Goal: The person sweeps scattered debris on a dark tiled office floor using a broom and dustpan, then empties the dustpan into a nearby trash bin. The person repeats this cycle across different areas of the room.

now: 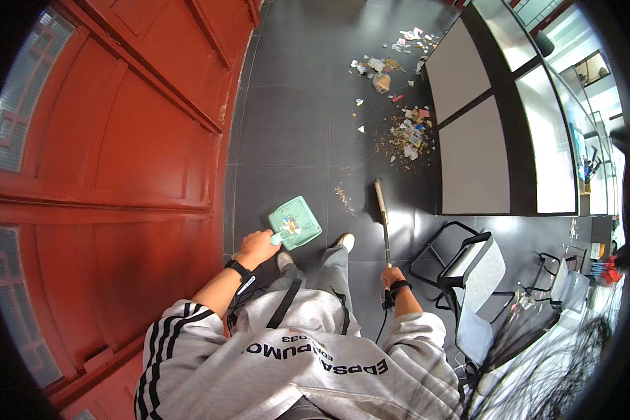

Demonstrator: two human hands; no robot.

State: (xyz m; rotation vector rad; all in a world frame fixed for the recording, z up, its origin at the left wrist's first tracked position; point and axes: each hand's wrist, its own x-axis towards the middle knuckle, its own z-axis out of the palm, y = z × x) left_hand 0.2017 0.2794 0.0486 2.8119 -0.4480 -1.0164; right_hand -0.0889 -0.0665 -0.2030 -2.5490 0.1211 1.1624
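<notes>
The person's left hand (257,248) is gripping a green dustpan (302,208) bearing scraps (291,226) near the shoes (345,242), while the right hand (392,278) is clasping a broom (385,222) pointing toward scattered litter (411,140).

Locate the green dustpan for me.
In the head view, the green dustpan is just left of centre, gripped by the left hand, with the red panels farther left.

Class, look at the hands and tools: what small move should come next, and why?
Probably swing the broom leftward to the thin trail of crumbs, since that trail lies between its head and the green dustpan. The right hand grips the broom; the left hand holds the dustpan, which has scraps in it.
</notes>
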